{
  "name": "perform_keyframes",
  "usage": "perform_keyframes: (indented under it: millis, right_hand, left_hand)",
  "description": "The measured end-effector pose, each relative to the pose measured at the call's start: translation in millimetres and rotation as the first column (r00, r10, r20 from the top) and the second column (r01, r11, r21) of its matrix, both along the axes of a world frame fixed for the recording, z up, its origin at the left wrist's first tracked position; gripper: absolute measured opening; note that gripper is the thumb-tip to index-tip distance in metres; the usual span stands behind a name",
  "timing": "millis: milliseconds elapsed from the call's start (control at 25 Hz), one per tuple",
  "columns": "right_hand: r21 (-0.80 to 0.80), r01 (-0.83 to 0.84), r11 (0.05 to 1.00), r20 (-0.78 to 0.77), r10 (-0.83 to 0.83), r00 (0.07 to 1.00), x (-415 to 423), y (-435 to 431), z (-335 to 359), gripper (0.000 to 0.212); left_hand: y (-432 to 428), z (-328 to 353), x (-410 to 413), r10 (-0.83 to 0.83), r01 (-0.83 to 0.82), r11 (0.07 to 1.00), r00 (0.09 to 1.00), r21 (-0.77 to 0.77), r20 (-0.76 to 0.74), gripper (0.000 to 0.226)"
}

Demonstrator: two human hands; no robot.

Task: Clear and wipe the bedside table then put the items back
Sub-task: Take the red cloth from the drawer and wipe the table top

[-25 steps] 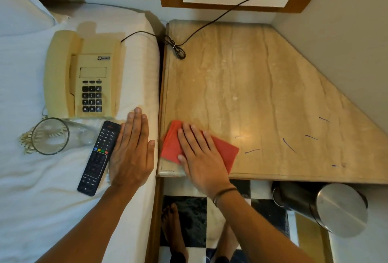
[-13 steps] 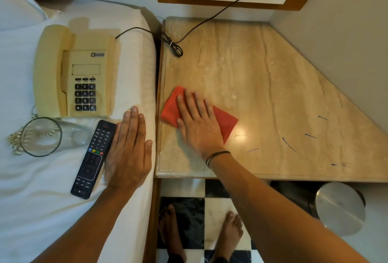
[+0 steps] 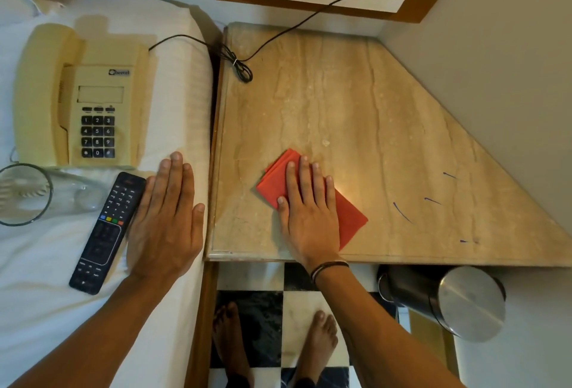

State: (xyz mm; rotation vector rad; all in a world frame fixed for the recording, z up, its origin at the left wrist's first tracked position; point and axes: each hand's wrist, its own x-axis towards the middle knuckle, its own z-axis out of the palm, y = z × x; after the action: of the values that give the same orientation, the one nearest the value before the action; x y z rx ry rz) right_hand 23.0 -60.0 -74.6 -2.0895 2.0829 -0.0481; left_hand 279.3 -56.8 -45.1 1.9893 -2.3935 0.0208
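Both hands flat, fingers spread: right hand (image 3: 309,217) half-hides red cloth (image 3: 351,217); glass (image 3: 24,194) cropped

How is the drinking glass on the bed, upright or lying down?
Lying down: the glass rests on its side on the bed, its round mouth facing left.

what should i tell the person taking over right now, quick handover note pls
Left hand: flat on the bed, holding nothing.
Right hand: flat, pressing the red cloth on the bedside table near its front edge.
Telephone, glass and remote lie on the bed; the phone cord trails across the table's back corner.
Done: table cleared.
Left: wipe off the blue pen marks on the right side, then put the items back.
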Motion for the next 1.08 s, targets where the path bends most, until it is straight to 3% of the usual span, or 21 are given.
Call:
perform_keyframes:
  millis: [240,480,640,720,880,960,1080]
  right_hand:
    - [0.014,-0.078,0.997,-0.017,0.078,0.997,-33,59,-1,0.069]
    - [0.021,0.069,0.997,-0.025,-0.069,0.997,-31,-20,3,0.070]
    - [0.021,0.014,1.000,-0.018,-0.014,1.000,-60,47,4,0.069]
    - [0.026,0.066,0.998,-0.026,-0.065,0.998,-78,59,2,0.069]
    - [0.004,0.246,0.969,-0.014,-0.246,0.969,-68,-17,2,0.069]
    - [-0.005,0.192,0.981,0.012,-0.192,0.981,-61,-15,-1,0.069]
    - [0.010,0.083,0.997,-0.004,-0.083,0.997,-79,55,1,0.068]
  left_hand:
    - [-9,-3,-47,-0.063,0.066,0.997,0.994,0.042,-0.088,0.068]
    - [-28,-25,-90,-0.003,0.022,0.993,0.988,0.118,-0.157,0.068]
    - [-38,-25,-99,-0.039,0.064,0.985,0.987,0.162,-0.154,0.069]
    - [-40,-24,-109,-0.075,0.103,0.981,0.984,0.166,-0.162,0.069]
    - [-41,-29,-123,-0.085,0.106,0.981,0.987,0.162,-0.136,0.070]
    - [-40,-30,-121,-0.075,0.095,0.981,0.989,0.168,-0.126,0.070]
    - [-39,-32,-120,-0.095,0.111,0.983,0.989,0.146,-0.112,0.071]
